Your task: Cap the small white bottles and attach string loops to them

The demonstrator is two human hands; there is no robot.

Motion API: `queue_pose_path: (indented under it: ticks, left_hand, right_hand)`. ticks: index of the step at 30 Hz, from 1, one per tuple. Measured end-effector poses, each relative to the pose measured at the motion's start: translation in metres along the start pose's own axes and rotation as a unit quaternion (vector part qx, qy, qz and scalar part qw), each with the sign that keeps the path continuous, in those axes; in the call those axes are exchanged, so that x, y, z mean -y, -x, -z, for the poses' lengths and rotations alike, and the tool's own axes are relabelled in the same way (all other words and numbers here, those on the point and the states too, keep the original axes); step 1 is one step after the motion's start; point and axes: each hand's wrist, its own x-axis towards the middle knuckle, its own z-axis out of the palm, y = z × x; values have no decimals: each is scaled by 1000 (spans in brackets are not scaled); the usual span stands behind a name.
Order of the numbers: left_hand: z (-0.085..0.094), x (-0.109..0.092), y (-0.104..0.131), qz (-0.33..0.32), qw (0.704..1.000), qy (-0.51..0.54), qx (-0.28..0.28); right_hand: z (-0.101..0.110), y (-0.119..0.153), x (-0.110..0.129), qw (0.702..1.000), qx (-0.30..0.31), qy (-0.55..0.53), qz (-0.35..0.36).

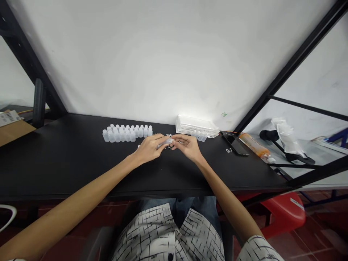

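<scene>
My left hand [150,148] is closed around a small translucent plastic bottle [164,141], which lies tilted on its side with its neck toward the right. The fingertips of my right hand [188,146] pinch the neck end of that bottle; whether a small part sits between them is hidden. Behind the hands lie small white loose pieces [169,135], partly covered by my fingers. To the left, several similar white squeeze bottles [123,134] stand upright in rows. A few more small bottles [200,136] are just beyond my right hand.
A stack of white flat packets [196,125] leans near the wall. On the right of the black table [81,163] are a phone [236,145], a white ring-like scrap [228,150] and an orange-labelled bottle [254,145]. A cardboard box [15,128] is at far left, a red stool [285,214] below right.
</scene>
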Motion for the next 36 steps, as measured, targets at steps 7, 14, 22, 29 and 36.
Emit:
queue_pose_path:
  ticks: [7,14,22,29,36]
  left_hand:
    - [-2,3,0,-35,997,46,-55]
    - [-5,3,5,-68,996,-16,-57]
    - [-4,2,0,44,999,-8,-19]
    - [16,13,-7,295,942,157,-41]
    - [20,20,-10,387,838,379,-71]
  right_hand:
    - [-4,2,-1,998,40,-41,-29]
    - [-4,2,4,994,32,-79,-65]
    - [5,-9,3,996,14,-18,-82]
    - [11,-20,-15,974,-59,218,7]
    - [-24,-21,-11,870,60,488,35]
